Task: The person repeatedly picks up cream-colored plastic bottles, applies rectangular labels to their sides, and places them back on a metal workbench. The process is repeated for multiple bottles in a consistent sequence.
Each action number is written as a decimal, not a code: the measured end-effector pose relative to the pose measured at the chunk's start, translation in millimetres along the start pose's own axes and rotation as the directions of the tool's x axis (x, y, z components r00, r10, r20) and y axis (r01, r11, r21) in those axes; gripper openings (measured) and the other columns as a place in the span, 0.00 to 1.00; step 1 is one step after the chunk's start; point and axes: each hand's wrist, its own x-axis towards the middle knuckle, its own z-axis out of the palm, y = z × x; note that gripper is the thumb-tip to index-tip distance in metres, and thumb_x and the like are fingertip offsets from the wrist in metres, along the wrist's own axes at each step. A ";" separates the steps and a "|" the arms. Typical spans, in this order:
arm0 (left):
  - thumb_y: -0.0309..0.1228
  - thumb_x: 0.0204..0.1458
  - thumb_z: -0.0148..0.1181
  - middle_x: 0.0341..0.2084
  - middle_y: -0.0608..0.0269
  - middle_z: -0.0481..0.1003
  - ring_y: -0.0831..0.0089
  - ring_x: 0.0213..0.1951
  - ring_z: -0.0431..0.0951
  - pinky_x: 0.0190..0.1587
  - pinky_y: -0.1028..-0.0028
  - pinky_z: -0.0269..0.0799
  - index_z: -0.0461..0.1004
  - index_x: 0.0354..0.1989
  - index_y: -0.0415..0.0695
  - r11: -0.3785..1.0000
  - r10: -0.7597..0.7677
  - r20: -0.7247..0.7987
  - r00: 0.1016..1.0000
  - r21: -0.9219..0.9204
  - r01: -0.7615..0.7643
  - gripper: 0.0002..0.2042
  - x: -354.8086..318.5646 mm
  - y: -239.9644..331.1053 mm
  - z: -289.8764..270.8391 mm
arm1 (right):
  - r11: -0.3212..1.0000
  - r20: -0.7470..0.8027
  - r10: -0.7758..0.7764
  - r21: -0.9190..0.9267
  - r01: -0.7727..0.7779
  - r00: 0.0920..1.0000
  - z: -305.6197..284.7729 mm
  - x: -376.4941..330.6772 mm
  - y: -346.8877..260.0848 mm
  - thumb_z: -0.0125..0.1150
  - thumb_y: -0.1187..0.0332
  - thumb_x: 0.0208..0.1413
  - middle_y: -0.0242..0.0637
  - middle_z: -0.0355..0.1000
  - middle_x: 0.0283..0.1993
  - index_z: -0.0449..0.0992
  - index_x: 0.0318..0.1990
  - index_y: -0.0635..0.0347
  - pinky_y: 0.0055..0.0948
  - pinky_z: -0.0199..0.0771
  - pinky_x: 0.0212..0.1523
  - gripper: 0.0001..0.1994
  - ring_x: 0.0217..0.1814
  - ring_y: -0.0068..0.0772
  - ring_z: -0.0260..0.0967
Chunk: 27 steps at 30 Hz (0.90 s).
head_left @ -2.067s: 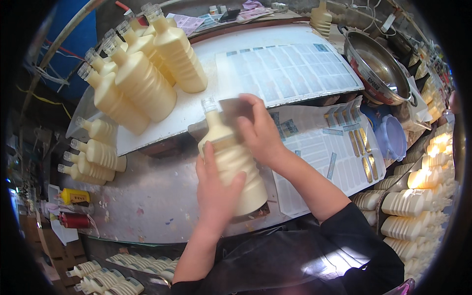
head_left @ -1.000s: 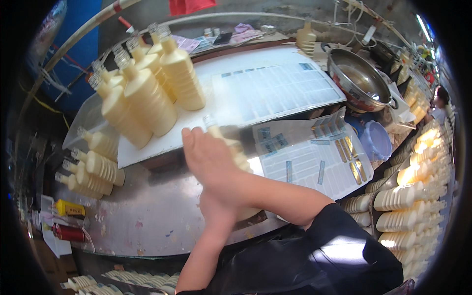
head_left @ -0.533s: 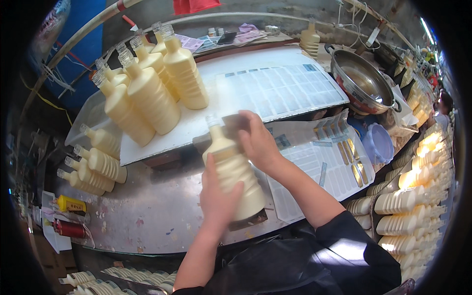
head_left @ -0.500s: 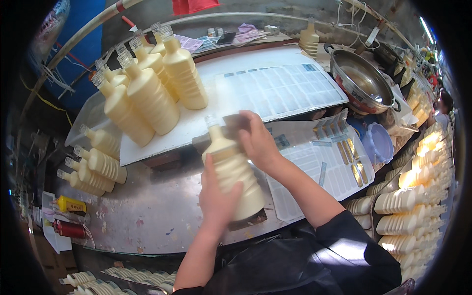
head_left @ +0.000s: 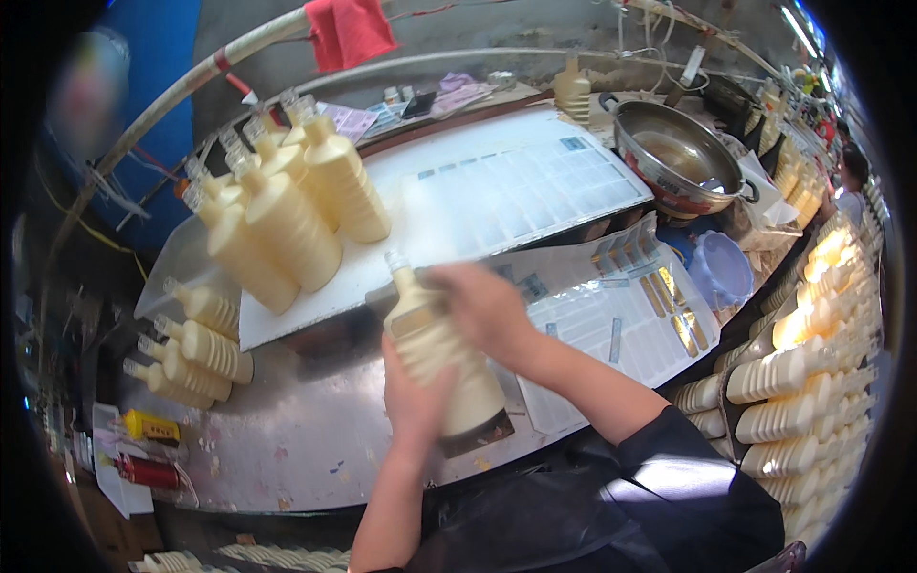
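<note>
Two hands working one cream plastic bottle point(head_left: 435, 358), lying tilted over the near edge of the steel bench point(head_left: 277, 449), neck pointing away and up-left. Left hand point(head_left: 413, 399) cupping the ribbed body from below, fingers wrapped around it. Right hand point(head_left: 485, 307) pressing down on the shoulder and upper face, blurred, so exact finger placement not readable; closed onto the bottle either way.

Judging handling: filled and fairly heavy, going by the opaque cream colour right to the neck. Walls looking semi-stiff, likely giving a little under a squeeze. Smooth plastic, possibly slick; ribs on the lower body offering the surest hold, waist below the shoulder second best. Narrow neck and small clear cap point(head_left: 393, 259) poor places to grip.

Lying just right of the hands: white label sheet point(head_left: 621, 325), rows of small rectangular stickers, some blue, some gold-brown strips near its far right edge. Beyond that, larger white sheet point(head_left: 506, 196) on a raised board, mostly peeled grid, few blue rectangles left along the far edge.

Standing on the board's left end: cluster of upright bottles point(head_left: 291, 205), same cream colour, unlabelled as far as visible. Lying stacked on their sides at far left: more bottles point(head_left: 191, 349). Stacked at right in rows: many more point(head_left: 793, 382).

Sitting farther back right: steel bowl point(head_left: 678, 162), lilac plastic jug point(head_left: 721, 272) below it. Hanging at top: red cloth point(head_left: 349, 31) on a pipe.
</note>
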 end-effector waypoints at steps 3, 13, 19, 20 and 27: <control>0.44 0.53 0.70 0.60 0.52 0.73 0.56 0.60 0.76 0.60 0.61 0.72 0.55 0.74 0.43 0.996 -0.022 -0.064 0.998 0.083 0.027 0.43 -4.6 18.2 2.5 | 0.916 0.067 -0.384 -0.101 0.389 0.921 14.1 -1.8 -23.5 0.61 0.73 0.50 0.39 0.78 0.43 0.81 0.42 0.55 0.38 0.78 0.46 0.11 0.44 0.41 0.78; 0.44 0.61 0.64 0.64 0.43 0.69 0.50 0.65 0.71 0.66 0.63 0.65 0.54 0.74 0.40 0.982 0.190 -0.047 0.981 -0.010 -0.191 0.38 -2.5 -10.8 3.2 | 0.897 0.179 -0.318 -0.259 0.357 0.931 31.5 5.3 -48.9 0.62 0.70 0.52 0.38 0.74 0.29 0.74 0.36 0.57 0.37 0.77 0.31 0.05 0.32 0.41 0.78; 0.34 0.55 0.62 0.67 0.41 0.65 0.52 0.65 0.70 0.67 0.62 0.65 0.45 0.80 0.44 0.970 0.230 0.031 0.973 0.076 -0.231 0.45 -7.1 -10.7 -7.0 | 0.967 0.050 0.050 -0.252 -0.035 0.998 -21.7 -0.4 32.4 0.62 0.71 0.58 0.44 0.80 0.46 0.80 0.51 0.58 0.41 0.80 0.48 0.13 0.47 0.49 0.78; 0.34 0.54 0.62 0.67 0.41 0.65 0.52 0.65 0.70 0.67 0.62 0.65 0.44 0.80 0.45 0.974 0.221 0.046 0.974 0.034 -0.222 0.45 -5.2 -14.0 -6.3 | 0.984 -0.021 0.085 -0.157 -0.088 0.996 -27.2 -3.4 63.1 0.59 0.71 0.59 0.48 0.79 0.48 0.80 0.51 0.59 0.43 0.75 0.55 0.13 0.54 0.51 0.75; 0.28 0.52 0.64 0.64 0.40 0.68 0.52 0.62 0.74 0.66 0.60 0.68 0.40 0.79 0.44 0.999 0.042 0.014 0.999 0.014 -0.042 0.48 -17.5 -5.5 1.6 | 0.795 0.007 0.597 0.132 -0.592 0.802 -134.0 25.4 118.4 0.58 0.61 0.61 0.34 0.76 0.29 0.83 0.32 0.64 0.25 0.71 0.41 0.15 0.35 0.26 0.73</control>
